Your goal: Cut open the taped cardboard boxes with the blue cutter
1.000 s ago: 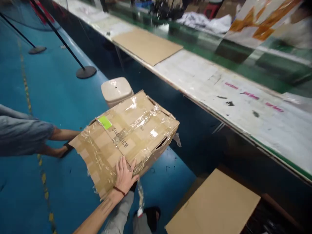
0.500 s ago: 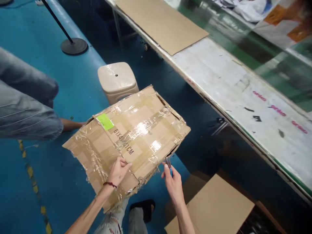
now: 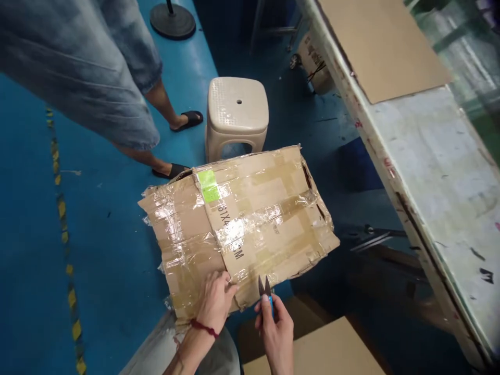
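Observation:
A flattened-looking cardboard box (image 3: 269, 187), wrapped in shiny tape, lies in front of me with a green label (image 3: 209, 185) and printed size figures on top. My left hand (image 3: 217, 296) rests on its near side, fingers curled and pinching at the edge of a flap; the fingertips are partly hidden. In my right hand (image 3: 274, 323) is a pair of thread snips (image 3: 265, 291) with blue handles, its two blades pointing away from me and spread apart. The blade tips are at the box's near edge; whether they touch it I cannot tell.
Beyond the box stands a beige plastic stool (image 3: 239, 107). A person in denim (image 3: 117, 78) and black sandals is at the left. Along the right runs a worktable (image 3: 425, 151) bearing a cardboard sheet (image 3: 390, 47). An open carton (image 3: 332, 346) sits at lower right.
My view has swung, so the box and stool appear further right. The snips have come away from the right-hand corner to the near edge, nearer my left hand. My left hand stays on the flap.

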Tool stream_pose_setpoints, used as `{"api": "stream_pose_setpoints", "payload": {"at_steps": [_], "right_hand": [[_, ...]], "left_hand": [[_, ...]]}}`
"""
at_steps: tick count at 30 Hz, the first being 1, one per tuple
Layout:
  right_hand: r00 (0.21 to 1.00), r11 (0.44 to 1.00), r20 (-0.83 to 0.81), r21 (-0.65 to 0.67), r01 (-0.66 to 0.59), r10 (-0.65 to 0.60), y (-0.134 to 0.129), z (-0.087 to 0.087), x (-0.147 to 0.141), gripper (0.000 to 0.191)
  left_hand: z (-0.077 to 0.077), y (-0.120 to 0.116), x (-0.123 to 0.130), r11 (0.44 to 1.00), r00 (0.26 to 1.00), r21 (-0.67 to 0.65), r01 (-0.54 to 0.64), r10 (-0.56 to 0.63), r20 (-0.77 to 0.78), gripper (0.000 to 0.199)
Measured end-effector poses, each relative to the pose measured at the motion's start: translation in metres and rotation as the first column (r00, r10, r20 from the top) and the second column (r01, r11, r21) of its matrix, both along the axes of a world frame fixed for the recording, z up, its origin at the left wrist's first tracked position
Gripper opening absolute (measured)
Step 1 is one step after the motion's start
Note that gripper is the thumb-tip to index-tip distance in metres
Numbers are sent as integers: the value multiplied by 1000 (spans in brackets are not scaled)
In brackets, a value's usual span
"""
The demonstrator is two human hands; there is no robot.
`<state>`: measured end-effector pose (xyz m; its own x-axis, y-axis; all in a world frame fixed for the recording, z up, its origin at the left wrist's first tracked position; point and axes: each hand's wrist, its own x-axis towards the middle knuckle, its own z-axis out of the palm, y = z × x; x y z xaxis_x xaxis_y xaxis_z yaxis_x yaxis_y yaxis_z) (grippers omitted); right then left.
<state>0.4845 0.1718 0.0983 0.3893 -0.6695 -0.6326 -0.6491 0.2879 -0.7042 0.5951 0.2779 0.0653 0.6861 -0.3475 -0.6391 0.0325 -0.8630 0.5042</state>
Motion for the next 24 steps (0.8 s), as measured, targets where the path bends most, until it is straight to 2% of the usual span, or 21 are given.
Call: {"api": "stream_pose_setpoints", "payload": {"at_steps": [3,7,10,12,15,19,21,24], "right_hand": [[998,998,15,-2,-56,56,-9,6,8,64],[987,988,85,69,-141,135,-10,7,25,60],[979,979,139,118,-166,149,-11,1,31,60],[981,980,151,143,-140,118,-14,-3,27,61],[992,983,126,178,-54,32,-24,-9,7,65],[995,974,71,220,50,-67,-35,-21,-37,71],[993,969,69,233,80,-99,-33,-29,-59,71],[986,964,98,241,109,-136,-16,-39,-78,69]], "left_hand": [[5,0,-6,992,994,95,77,-83,65,14],[12,1,-9,975,981,194,112,-140,136,25],[11,3,-7,968,978,206,143,-170,120,27],[7,5,-4,969,980,190,158,-177,90,29],[2,10,-2,969,981,176,174,-186,49,33],[3,16,5,964,981,193,181,-191,33,47],[6,17,12,967,983,184,176,-183,23,50],[14,16,23,975,987,160,152,-159,31,51]]}}
